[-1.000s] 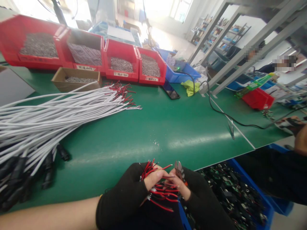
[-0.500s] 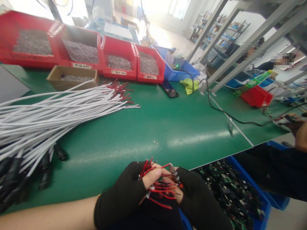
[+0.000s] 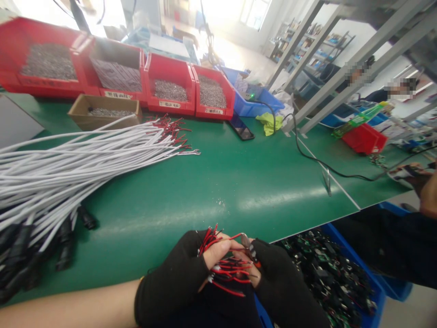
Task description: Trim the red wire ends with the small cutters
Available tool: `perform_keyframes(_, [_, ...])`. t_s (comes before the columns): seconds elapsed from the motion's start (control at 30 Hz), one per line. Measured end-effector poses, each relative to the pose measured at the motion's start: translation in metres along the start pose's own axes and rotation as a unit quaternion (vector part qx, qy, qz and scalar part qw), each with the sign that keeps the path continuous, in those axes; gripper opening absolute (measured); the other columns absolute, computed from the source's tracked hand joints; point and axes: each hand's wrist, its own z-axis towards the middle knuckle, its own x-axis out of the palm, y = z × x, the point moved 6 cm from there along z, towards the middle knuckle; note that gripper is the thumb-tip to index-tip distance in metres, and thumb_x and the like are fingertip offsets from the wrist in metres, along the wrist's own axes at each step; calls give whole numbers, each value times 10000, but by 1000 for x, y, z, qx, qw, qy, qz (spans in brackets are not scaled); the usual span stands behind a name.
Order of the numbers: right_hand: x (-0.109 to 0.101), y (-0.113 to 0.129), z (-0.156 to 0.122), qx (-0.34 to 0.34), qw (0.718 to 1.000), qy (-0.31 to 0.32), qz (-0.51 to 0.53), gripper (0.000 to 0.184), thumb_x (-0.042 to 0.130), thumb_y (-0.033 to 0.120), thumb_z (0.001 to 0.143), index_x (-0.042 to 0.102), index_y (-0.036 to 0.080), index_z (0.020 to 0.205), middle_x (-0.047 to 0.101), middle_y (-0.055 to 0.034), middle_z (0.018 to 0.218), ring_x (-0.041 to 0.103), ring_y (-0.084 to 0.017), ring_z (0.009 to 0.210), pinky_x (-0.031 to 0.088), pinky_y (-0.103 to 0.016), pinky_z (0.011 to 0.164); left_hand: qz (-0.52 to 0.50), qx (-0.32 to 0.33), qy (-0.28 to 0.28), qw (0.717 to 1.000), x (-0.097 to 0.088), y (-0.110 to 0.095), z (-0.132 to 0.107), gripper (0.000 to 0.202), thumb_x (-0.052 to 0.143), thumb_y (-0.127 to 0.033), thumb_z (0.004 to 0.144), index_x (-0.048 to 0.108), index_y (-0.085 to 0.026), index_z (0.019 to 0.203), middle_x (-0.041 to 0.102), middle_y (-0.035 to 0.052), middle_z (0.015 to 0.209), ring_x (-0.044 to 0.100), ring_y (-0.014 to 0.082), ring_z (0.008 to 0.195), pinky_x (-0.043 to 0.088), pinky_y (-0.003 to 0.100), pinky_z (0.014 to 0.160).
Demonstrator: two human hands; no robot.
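In black fingerless gloves, both hands meet at the table's front edge. My left hand (image 3: 191, 262) is closed round a bundle of short red and black wires (image 3: 228, 269), whose ends stick out above and below the thumb. My right hand (image 3: 276, 278) grips small cutting pliers (image 3: 248, 245); their metal jaws show, with a bit of orange handle. The jaws are at the end of one red wire (image 3: 235, 236) that reaches across from the left hand. Glove and fingers hide most of the pliers' handles.
White cables (image 3: 102, 155) with black connectors lie at left, beside a small wrench (image 3: 191, 152). Red bins (image 3: 170, 107) of small metal parts and a cardboard box (image 3: 102, 119) stand behind. A blue crate (image 3: 378, 296) holds circuit boards below. A co-worker's arm (image 3: 428, 196) is at right.
The pliers' jaws have tilted very slightly at the red wire. Both hands otherwise keep their places and their holds.
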Motion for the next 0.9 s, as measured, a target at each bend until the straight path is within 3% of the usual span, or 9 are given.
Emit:
perform_keyframes(0.43, [5,-9,0,-7,1000,9,-14,292,489,317,933,708,200,1087,729,-92,966,700,-197,845,555,-289,729,6,-8,-5,1000,0,1,1,320,554,-394,871,722,-127,816,707,95,822,636,210,790,513,278,714])
perform_keyframes(0.63, [6,-8,0,-12,1000,17,-6,328,479,352,942,690,199,1142,719,-96,1033,688,-196,936,558,-315,822,11,-26,-36,999,1,15,3,454,493,-512,875,677,-108,783,639,74,693,545,165,618,438,253,583])
perform_keyframes(0.9, [9,-8,0,-14,1000,11,0,335,463,353,944,697,209,1137,712,-103,1065,676,-216,1014,543,-348,884,-41,-20,-58,997,1,14,1,422,525,-503,867,625,-136,682,560,9,589,514,130,568,452,223,589])
